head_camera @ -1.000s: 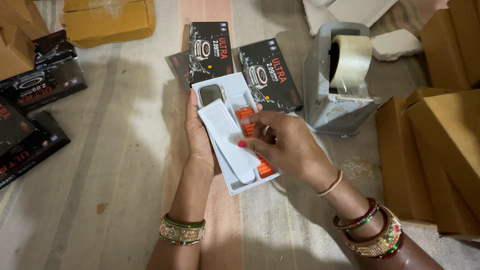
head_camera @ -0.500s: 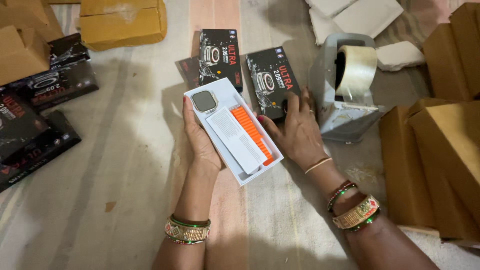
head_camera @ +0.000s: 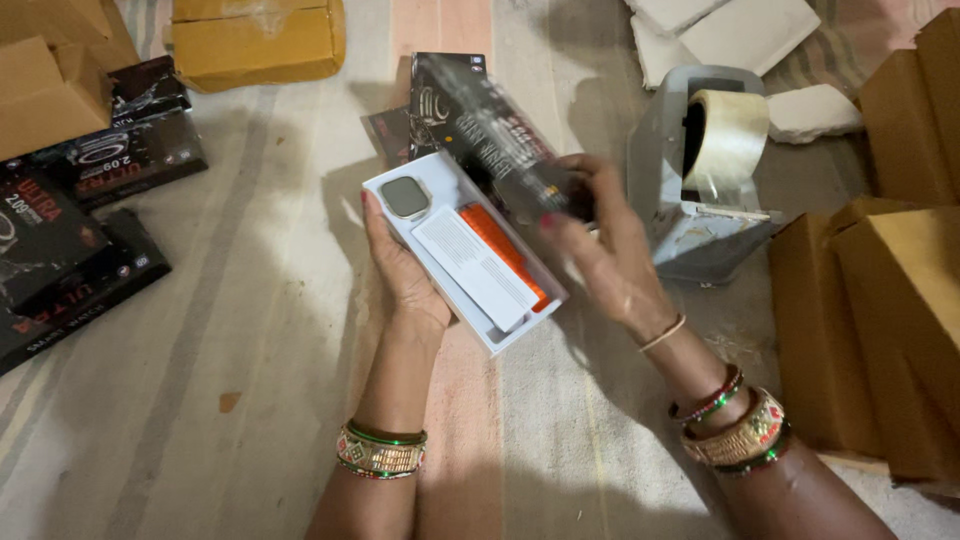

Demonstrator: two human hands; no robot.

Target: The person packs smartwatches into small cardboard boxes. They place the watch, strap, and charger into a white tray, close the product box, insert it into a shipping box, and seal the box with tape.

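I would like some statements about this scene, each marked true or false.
1. The left hand holds the white tray. True.
2. The watch lies in the tray beside an orange strap. True.
3. The right hand holds the tape dispenser. False: it grips a blurred black lid; the dispenser stands apart on the mat.
4. The tray is closed. False: it is open, with a white card on top.
5. Brown cartons stand at the right. True.
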